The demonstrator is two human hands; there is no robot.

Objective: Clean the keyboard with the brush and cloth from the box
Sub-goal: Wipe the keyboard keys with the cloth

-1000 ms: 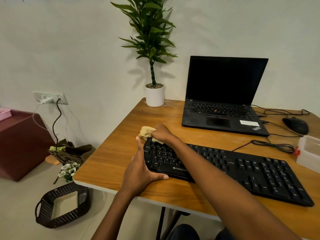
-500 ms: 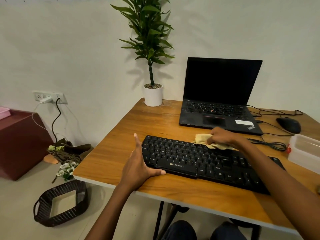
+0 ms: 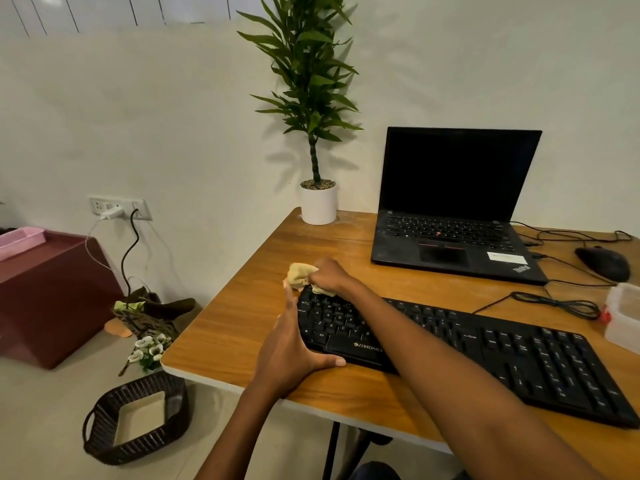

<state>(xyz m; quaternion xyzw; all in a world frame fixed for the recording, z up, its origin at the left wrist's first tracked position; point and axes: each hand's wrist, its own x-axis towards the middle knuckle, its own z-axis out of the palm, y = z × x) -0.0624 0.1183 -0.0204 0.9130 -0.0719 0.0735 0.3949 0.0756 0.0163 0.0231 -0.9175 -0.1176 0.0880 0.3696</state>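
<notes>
Right hand (image 3: 328, 276) is bunched up tight around the yellow cloth (image 3: 298, 273), pressing it onto the far left corner of the keyboard (image 3: 519, 351). Left hand (image 3: 289, 355) lies flat against the keyboard's left end, fingers straight, thumb along its front edge. The clear plastic box (image 3: 624, 318) sits just off the keyboard's right end. A laptop (image 3: 450, 209) sits behind the keyboard on the wooden desk (image 3: 235, 327).

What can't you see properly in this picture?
Head view only:
- Box: cut off by the right edge, so its inside cannot be seen.
- Keyboard: the middle keys are hidden under the right forearm.
- Cloth: partly hidden inside the right hand.
- Laptop sticker: the print is too small to read.
</notes>
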